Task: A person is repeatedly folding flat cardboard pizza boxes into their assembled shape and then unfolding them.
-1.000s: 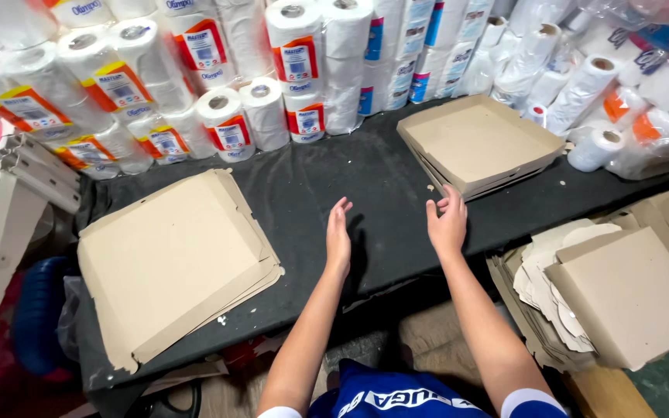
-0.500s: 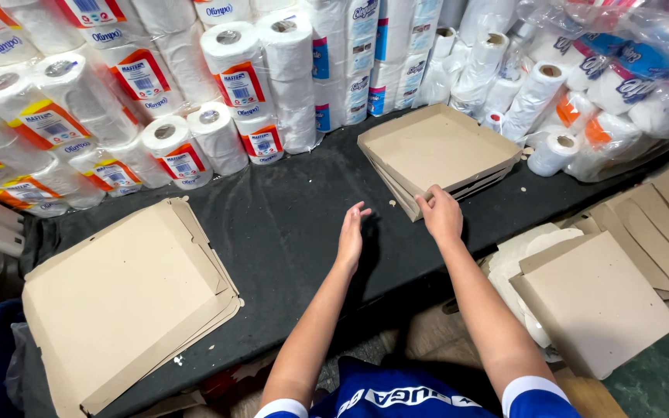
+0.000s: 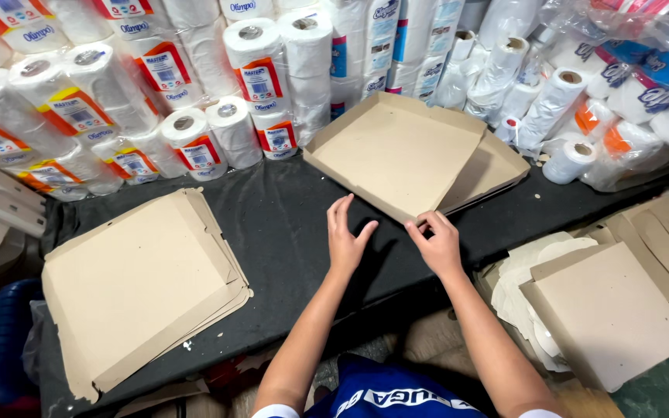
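My left hand [image 3: 347, 236] hovers over the black table [image 3: 288, 232] with its fingers spread, holding nothing, just short of the near corner of a folded brown cardboard tray [image 3: 396, 151]. My right hand [image 3: 437, 244] rests next to it, with its fingertips at the tray's near edge. The tray lies on top of other flat cardboard pieces [image 3: 493, 166]. A stack of flat cardboard sheets [image 3: 137, 282] sits on the table to the left.
Wrapped rolls of paper [image 3: 195, 85] are piled along the back of the table, with more bagged rolls [image 3: 605, 85] at the right. Cardboard boxes and sheets [image 3: 605, 310] with white paper pieces lie low at the right. A blue object [image 3: 1, 348] is at the lower left.
Both hands have moved forward and right, from the bare black table to the near corner of the cardboard tray. The view has shifted, bringing the tray closer.
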